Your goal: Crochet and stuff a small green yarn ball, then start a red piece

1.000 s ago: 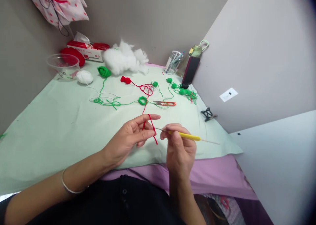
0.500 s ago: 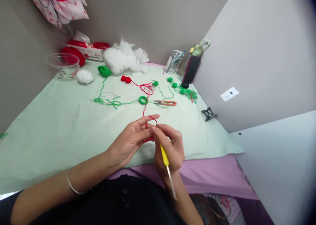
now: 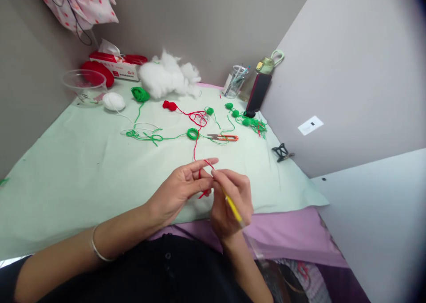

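My left hand (image 3: 181, 185) pinches a small piece of red crochet work (image 3: 204, 193), mostly hidden behind the thumb and fingers. Red yarn (image 3: 195, 150) runs over its outstretched index finger and back across the table to a small red ball (image 3: 169, 105). My right hand (image 3: 233, 198) is closed around a crochet hook (image 3: 233, 209) with a yellow grip; its metal tail end is blurred. The hook's tip meets the red yarn close to my left fingertips, though the exact stitch cannot be made out.
Beyond my hands lie a green yarn coil (image 3: 192, 134), orange thread snips (image 3: 223, 137) and several small green pieces (image 3: 235, 113). White stuffing (image 3: 168, 79), a tissue box (image 3: 121, 68), a clear tub (image 3: 84, 88) and a bottle (image 3: 262, 70) stand along the back. A black stand (image 3: 282, 152) sits at right.
My right hand has shifted slightly right, and the hook's tail has swung rightward. The loop of red yarn near the left index finger has drawn tighter into a straight strand.
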Demonstrator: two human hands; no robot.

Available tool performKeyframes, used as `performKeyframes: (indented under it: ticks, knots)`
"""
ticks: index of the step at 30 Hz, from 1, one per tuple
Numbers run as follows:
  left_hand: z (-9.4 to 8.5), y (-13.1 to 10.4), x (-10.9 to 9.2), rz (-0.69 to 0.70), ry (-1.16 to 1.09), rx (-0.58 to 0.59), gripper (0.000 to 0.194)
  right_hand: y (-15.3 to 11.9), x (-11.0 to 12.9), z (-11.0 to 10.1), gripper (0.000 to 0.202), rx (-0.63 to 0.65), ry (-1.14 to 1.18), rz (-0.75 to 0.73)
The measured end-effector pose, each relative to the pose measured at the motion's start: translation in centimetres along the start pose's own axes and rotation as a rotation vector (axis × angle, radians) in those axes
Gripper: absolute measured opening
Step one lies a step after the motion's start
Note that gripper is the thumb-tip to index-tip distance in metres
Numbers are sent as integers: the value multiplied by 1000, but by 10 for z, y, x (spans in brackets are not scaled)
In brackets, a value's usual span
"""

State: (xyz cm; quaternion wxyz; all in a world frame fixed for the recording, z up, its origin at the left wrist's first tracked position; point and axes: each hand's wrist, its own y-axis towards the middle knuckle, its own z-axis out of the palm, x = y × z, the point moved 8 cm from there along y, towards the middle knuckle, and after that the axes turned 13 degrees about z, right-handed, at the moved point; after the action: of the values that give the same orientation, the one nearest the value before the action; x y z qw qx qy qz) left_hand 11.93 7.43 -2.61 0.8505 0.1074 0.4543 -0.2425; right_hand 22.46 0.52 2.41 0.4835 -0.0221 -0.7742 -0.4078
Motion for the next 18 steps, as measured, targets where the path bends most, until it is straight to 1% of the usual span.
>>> performKeyframes:
  ticks: [1, 2, 3, 4, 5, 6, 7, 8, 9, 11, 12, 13, 14, 15, 18]
  knots:
    - [0, 0, 2, -49, -25, 14, 48, 3, -5, -4, 30, -18, 67, 62]
    - [-2, 0, 2, -75, -37, 25, 42, 7, -13, -8, 25, -25, 165, 161]
    - [-4, 1, -1, -69, -32, 28, 36, 11, -21, -10, 21, -30, 280, 267]
    - [-5, 3, -5, -39, -14, 31, 33, 14, -28, -11, 20, -27, 387, 356]
    - [-7, 4, -10, 8, 11, 33, 33, 17, -31, -10, 20, -8, 466, 415]
    - [-7, 5, -14, 56, 40, 34, 36, 18, -32, -7, 20, 28, 494, 439]
    - [-7, 5, -16, 96, 66, 35, 43, 18, -29, -3, 19, 79, 462, 428]
    - [-6, 5, -17, 123, 88, 33, 50, 17, -24, 1, 18, 126, 377, 379]
    - [-5, 5, -15, 135, 98, 29, 58, 15, -18, 5, 17, 152, 260, 297]
    - [-4, 4, -10, 128, 83, 18, 67, 8, -3, 9, 26, 129, 30, 96]
    - [-3, 4, -8, 116, 65, 14, 69, 4, 2, 9, 32, 90, -35, 20]
    - [-3, 4, -6, 106, 48, 11, 70, 1, 5, 7, 36, 52, -50, -18]
    - [-3, 4, -5, 96, 36, 12, 69, 1, 4, 5, 36, 24, -22, -10]
    - [-3, 5, -6, 85, 31, 17, 68, 2, 0, 4, 33, 13, 37, 40]
    - [-3, 5, -9, 58, 45, 29, 55, 10, -20, 3, 21, 50, 295, 279]
